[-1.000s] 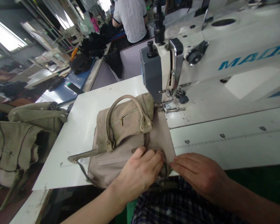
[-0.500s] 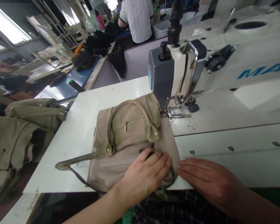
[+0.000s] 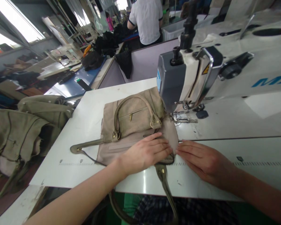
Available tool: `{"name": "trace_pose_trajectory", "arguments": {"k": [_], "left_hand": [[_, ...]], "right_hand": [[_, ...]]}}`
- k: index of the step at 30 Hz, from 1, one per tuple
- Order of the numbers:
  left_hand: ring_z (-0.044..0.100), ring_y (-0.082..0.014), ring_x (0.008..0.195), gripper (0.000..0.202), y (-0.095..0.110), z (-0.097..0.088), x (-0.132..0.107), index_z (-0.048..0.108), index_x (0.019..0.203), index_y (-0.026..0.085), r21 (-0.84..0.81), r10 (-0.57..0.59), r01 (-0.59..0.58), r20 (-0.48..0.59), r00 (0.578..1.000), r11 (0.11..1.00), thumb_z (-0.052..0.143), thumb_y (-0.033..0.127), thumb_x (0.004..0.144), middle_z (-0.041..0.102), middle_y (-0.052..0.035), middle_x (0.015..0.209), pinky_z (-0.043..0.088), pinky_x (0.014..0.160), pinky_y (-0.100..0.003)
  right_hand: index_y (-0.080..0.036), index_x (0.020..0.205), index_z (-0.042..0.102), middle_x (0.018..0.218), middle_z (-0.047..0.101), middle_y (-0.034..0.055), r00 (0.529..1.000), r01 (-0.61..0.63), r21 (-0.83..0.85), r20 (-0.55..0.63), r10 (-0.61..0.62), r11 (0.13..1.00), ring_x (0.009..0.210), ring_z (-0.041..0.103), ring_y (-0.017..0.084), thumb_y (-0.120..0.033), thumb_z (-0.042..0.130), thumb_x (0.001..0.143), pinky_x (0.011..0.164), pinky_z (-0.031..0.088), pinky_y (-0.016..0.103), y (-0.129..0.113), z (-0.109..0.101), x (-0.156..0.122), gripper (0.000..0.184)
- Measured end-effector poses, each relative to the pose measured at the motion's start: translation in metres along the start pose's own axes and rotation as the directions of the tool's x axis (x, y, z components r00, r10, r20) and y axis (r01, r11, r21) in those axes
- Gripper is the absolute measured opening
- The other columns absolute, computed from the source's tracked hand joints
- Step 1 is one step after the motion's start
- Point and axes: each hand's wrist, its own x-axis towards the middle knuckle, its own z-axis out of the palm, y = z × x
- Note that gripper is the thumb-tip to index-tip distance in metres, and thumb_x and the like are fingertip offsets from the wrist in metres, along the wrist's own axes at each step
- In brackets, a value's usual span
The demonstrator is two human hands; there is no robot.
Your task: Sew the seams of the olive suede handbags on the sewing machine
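Note:
A khaki canvas handbag (image 3: 140, 107) lies on the white sewing table, its lining side spread toward me. It has a rolled handle, a small zip pocket and an open zipper edge. My left hand (image 3: 147, 153) rests flat on the lining, fingers stretched out toward the right. At the lining's right edge, my right hand (image 3: 199, 156) has its fingers pressed together on the fabric; its thumb is hidden. The bag's upper right edge lies at the presser foot (image 3: 184, 119) of the sewing machine (image 3: 189, 75). A second handle (image 3: 165, 178) hangs over the table's front edge.
More khaki bags (image 3: 16, 131) are heaped to the left of the table. A ruler scale (image 3: 259, 163) runs along the tabletop. Behind a low partition (image 3: 145, 62) stands a person in a white shirt (image 3: 146, 22). Black cloth (image 3: 124, 62) hangs over the partition.
The bag and both hands have moved away from me, toward the machine. The second handle now shows over the front edge. The camera view has shifted slightly.

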Motion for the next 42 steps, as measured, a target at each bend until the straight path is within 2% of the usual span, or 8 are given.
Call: {"name": "trace_pose_trajectory", "arguments": {"k": [5,19,27,31,33,37,38,42], "left_hand": [[0.056,-0.0166,0.113,0.033,-0.019,0.0,0.004,0.054,0.124,0.012,0.065,-0.009,0.008,0.015,1.0,0.998,0.032,0.016,0.1,0.064,-0.0087,0.118,0.04,0.101,-0.032],[0.054,-0.0146,0.112,0.035,-0.064,0.011,0.021,0.056,0.121,0.018,0.108,-0.075,0.078,-0.03,0.997,0.991,0.027,0.024,0.102,0.064,-0.0028,0.12,0.03,0.102,-0.034],[0.055,-0.017,0.109,0.032,-0.093,0.019,0.034,0.056,0.122,0.016,0.07,-0.159,0.165,-0.083,0.984,0.984,0.035,0.018,0.098,0.063,-0.0044,0.121,0.033,0.102,-0.035],[0.053,-0.0155,0.114,0.034,-0.088,0.023,0.034,0.055,0.123,0.018,0.085,-0.206,0.217,-0.128,0.97,0.972,0.035,0.015,0.096,0.062,-0.005,0.121,0.024,0.113,-0.038],[0.042,-0.0202,0.129,0.04,-0.08,0.025,0.033,0.047,0.132,0.018,0.139,-0.335,0.361,-0.182,0.925,0.922,0.035,0.014,0.094,0.053,-0.0085,0.133,0.008,0.117,-0.05],[0.014,-0.0375,0.142,0.072,-0.066,0.023,0.03,0.019,0.148,0.015,0.108,-0.739,0.764,-0.198,0.644,0.636,0.047,0.015,0.082,0.019,-0.0184,0.153,0.013,0.105,-0.071],[0.014,-0.0393,0.141,0.075,-0.064,0.02,0.027,0.017,0.149,0.017,0.097,-0.777,0.79,-0.144,0.612,0.605,0.048,0.015,0.08,0.017,-0.0183,0.154,0.017,0.103,-0.073],[0.015,-0.0376,0.142,0.077,-0.052,0.001,-0.016,0.017,0.149,0.032,0.082,-0.792,0.788,0.042,0.609,0.61,0.041,0.007,0.08,0.018,-0.0094,0.156,0.019,0.101,-0.073]], "right_hand": [[-0.011,0.11,0.067,0.106,0.069,0.0137,1.0,0.022,-0.014,-0.008,-0.022,1.0,0.102,0.064,0.024,-0.006,0.045,0.089,0.094,0.053,0.042,0.018,0.003,0.01,0.031],[-0.001,0.129,0.052,0.129,0.055,0.0195,0.988,-0.129,-0.139,0.071,0.14,0.982,0.121,0.049,0.03,-0.011,0.043,0.09,0.109,0.035,0.052,0.04,0.013,0.016,0.041],[-0.002,0.128,0.052,0.129,0.054,0.0194,0.983,-0.176,-0.103,0.042,0.181,0.979,0.123,0.046,0.031,-0.013,0.044,0.091,0.106,0.039,0.05,0.038,0.013,0.016,0.039],[-0.003,0.124,0.056,0.122,0.059,0.0178,0.986,-0.164,-0.115,-0.011,0.164,0.98,0.117,0.051,0.029,-0.01,0.046,0.09,0.103,0.043,0.047,0.038,0.014,0.014,0.036],[-0.004,0.122,0.057,0.12,0.06,0.0165,0.988,-0.152,-0.126,-0.023,0.151,0.98,0.115,0.053,0.028,-0.009,0.046,0.09,0.101,0.044,0.045,0.038,0.015,0.012,0.035],[-0.008,0.123,0.057,0.12,0.062,0.0135,0.988,-0.155,-0.136,-0.031,0.152,0.979,0.114,0.054,0.026,-0.01,0.045,0.09,0.1,0.046,0.044,0.043,0.016,0.009,0.036],[-0.01,0.124,0.057,0.12,0.062,0.0128,0.988,-0.156,-0.139,-0.029,0.153,0.978,0.114,0.055,0.026,-0.01,0.045,0.089,0.1,0.046,0.044,0.044,0.016,0.009,0.036],[-0.015,0.124,0.058,0.122,0.061,0.011,0.991,-0.137,-0.195,-0.039,0.132,0.971,0.115,0.055,0.028,-0.016,0.045,0.09,0.096,0.048,0.045,0.038,0.016,0.005,0.036]]}}
